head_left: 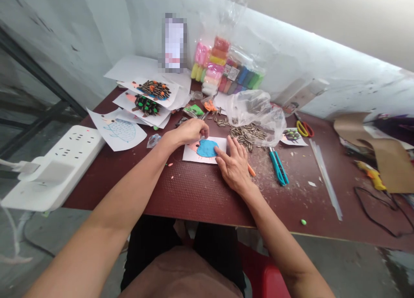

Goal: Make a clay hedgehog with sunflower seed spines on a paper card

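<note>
A: Where's the card [188, 157]?

B: On the surface [194, 194], straight in front of the person, between both hands. A blue patch [207, 149] covers its middle, with a pink part [193, 146] to the left and short orange strokes below.

A: What's the left hand [194, 130] doing?

B: It sits over the card's top edge, fingers curled down close to the patch. I can't tell whether they pinch anything.

A: And the right hand [233, 164]?

B: That one grasps nothing. It lies with fingers spread over the card's right side, thumb at the patch's right edge. An orange stick [251, 170] pokes out beside it.

A: What's behind that hand?

B: A heap of seeds [244, 134], with a clear bag [267, 117] partly over it. Farther right are a teal cutter [278, 168], a small picture [300, 140], scissors [305, 129] and some clear rods [326, 181].

A: On the left?

B: Sheets with seed-covered figures [155, 90] pile up at the back; nearer lies a blue drawing [121, 130], beside the power strip [77, 143].

A: Against the wall?

B: Packs of coloured clay [223, 69].
</note>
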Demonstrator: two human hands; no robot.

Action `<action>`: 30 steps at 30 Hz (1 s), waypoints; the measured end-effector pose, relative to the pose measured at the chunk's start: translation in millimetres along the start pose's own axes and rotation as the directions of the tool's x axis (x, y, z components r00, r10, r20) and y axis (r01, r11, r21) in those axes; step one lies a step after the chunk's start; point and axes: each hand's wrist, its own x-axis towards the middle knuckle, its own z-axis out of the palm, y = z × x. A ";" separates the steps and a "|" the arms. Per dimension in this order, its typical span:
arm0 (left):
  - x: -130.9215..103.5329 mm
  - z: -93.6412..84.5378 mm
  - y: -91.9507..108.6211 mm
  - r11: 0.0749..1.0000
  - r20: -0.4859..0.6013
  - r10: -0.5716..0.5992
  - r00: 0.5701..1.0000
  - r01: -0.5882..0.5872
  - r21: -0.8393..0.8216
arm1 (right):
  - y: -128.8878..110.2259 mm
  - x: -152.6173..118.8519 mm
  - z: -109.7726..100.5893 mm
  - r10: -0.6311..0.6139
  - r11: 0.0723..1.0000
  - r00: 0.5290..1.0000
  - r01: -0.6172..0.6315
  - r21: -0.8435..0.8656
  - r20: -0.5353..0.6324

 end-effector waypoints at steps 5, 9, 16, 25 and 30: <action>-0.1 -0.5 0.7 1.000 0.006 -0.006 1.000 0.006 0.008 | -1.4 2.4 -0.2 0.016 1.000 1.000 -0.016 -0.021 -0.001; 0.2 0.1 -0.2 1.000 -0.001 0.005 1.000 -0.004 0.016 | -1.7 6.6 1.4 0.029 0.999 1.000 -0.029 -0.045 0.008; -0.1 -0.4 0.3 1.000 -0.002 0.004 1.000 -0.004 0.007 | -4.6 12.6 1.7 0.043 0.998 0.999 -0.042 -0.052 0.009; 1.2 1.4 -2.0 1.000 -0.005 0.014 1.000 -0.014 0.012 | -2.2 13.2 4.0 0.064 0.997 0.998 -0.064 -0.031 0.006; 1.4 1.8 -2.6 1.000 -0.004 0.010 1.000 -0.010 0.008 | -1.8 1.7 2.8 0.059 0.997 0.998 -0.058 -0.049 0.012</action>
